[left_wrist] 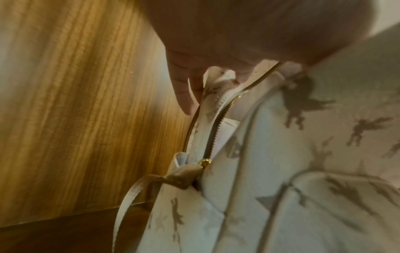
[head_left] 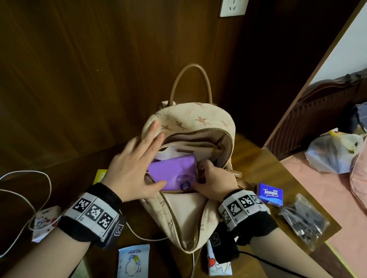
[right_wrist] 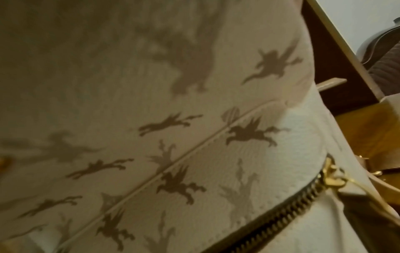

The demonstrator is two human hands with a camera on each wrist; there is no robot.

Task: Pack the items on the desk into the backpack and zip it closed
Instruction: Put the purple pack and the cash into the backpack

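Note:
The cream backpack [head_left: 191, 117] with a winged-horse print stands open in the middle of the desk. A purple tissue pack [head_left: 172, 173] lies half inside its mouth. My right hand [head_left: 214, 180] grips the pack's right end, fingers curled down into the bag. My left hand [head_left: 135, 167] lies with straight, spread fingers against the left rim of the opening, thumb by the pack's front edge. In the left wrist view the left hand [left_wrist: 216, 42] touches the backpack [left_wrist: 281, 154] beside its gold zip slider [left_wrist: 205, 161]. The right wrist view shows only the backpack [right_wrist: 151, 119] and a zip slider [right_wrist: 331, 174].
Around the bag on the wooden desk [head_left: 254, 163] lie a blue Tempo tissue pack [head_left: 270, 194], a clear bag of dark items [head_left: 304, 220], a white cable [head_left: 16, 190], three cartoon-print packets [head_left: 133, 266] and a yellow item [head_left: 100, 175]. A bed [head_left: 340, 198] adjoins on the right.

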